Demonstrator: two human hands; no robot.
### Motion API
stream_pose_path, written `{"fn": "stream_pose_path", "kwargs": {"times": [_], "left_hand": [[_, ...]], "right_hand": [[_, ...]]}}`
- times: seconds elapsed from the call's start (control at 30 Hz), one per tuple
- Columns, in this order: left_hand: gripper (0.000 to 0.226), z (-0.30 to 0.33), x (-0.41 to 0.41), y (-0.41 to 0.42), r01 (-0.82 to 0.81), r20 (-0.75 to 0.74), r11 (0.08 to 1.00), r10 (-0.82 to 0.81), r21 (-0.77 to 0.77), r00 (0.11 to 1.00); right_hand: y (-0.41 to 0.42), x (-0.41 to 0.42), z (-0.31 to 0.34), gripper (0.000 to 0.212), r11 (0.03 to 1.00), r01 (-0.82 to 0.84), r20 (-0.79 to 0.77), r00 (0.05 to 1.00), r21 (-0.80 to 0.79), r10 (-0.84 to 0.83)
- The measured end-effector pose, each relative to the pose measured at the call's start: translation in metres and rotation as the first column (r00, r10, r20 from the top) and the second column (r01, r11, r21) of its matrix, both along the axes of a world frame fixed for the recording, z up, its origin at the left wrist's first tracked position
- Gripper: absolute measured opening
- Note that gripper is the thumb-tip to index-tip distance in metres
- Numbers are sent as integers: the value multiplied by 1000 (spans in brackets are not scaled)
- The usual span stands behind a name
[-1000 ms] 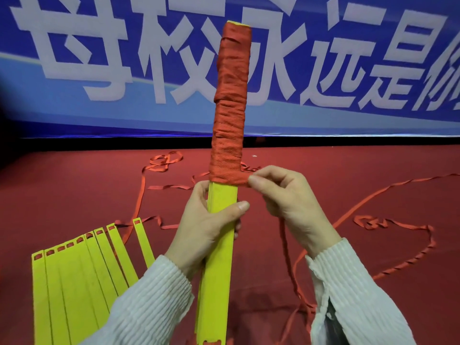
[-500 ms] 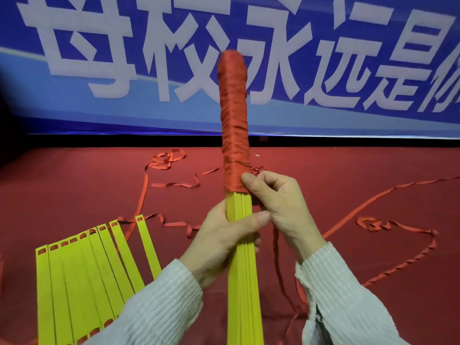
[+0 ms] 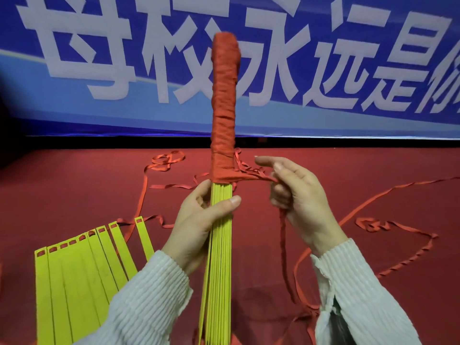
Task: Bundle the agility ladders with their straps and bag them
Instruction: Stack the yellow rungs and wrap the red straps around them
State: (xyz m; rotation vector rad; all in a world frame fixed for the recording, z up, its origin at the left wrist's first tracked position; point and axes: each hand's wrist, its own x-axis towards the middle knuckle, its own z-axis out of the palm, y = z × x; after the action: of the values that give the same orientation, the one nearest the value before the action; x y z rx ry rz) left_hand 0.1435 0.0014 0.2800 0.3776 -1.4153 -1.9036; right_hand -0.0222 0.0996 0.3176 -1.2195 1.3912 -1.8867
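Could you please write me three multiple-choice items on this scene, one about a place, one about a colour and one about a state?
1. Where do the loose rungs lie?
A. lower left
B. upper right
C. on the banner

2. What colour is the strap?
A. blue
B. red
C. white

3. How far is the bundle wrapped?
A. not at all
B. fully
C. upper part only

Answers: 1 A, they fan out left of the left hand. 2 B, the right hand pulls a red length. 3 C, yellow shows below the wrap.

Backdrop banner above a red floor.
A blue banner with large white characters fills the upper half of the frame; a dark strip runs beneath it, and red carpet covers the lower half.
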Motion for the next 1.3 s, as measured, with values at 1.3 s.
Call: {"fn": "stream_pose_path", "kwargs": {"times": [1.3], "left_hand": [[69,0,-2,-2,-141,-102,989,136,-42,986]], "right_hand": [[2,10,-2,25,840,-449,466,839,305,280]]}}
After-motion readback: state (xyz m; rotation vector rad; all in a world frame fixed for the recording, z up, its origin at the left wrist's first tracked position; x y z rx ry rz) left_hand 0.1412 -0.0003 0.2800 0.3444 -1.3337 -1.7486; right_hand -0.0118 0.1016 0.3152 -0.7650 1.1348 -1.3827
